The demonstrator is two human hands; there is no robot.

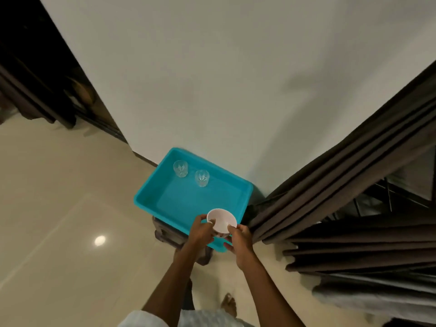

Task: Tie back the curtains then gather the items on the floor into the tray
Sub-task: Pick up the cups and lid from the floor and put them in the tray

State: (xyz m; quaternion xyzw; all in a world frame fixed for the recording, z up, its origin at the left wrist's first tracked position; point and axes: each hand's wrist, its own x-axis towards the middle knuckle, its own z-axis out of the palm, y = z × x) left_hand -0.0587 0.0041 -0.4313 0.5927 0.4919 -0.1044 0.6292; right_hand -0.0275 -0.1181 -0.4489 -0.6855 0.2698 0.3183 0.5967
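A turquoise tray [146,193] rests on a low dark stool by the wall. Two clear cut glasses [180,168] [202,178] stand upright in its far half. Over the tray's near edge I hold a small white bowl [221,220] with both hands. My left hand [202,230] grips its left rim, thumb on the edge. My right hand [239,241] grips the right rim. The brown curtain [330,192] on the right is gathered into folds beside the window.
The dark stool [168,234] under the tray stands on the glossy cream floor [59,208]. A white wall [212,79] rises behind. A second dark curtain [35,90] hangs at the far left. My bare foot [228,303] shows below.
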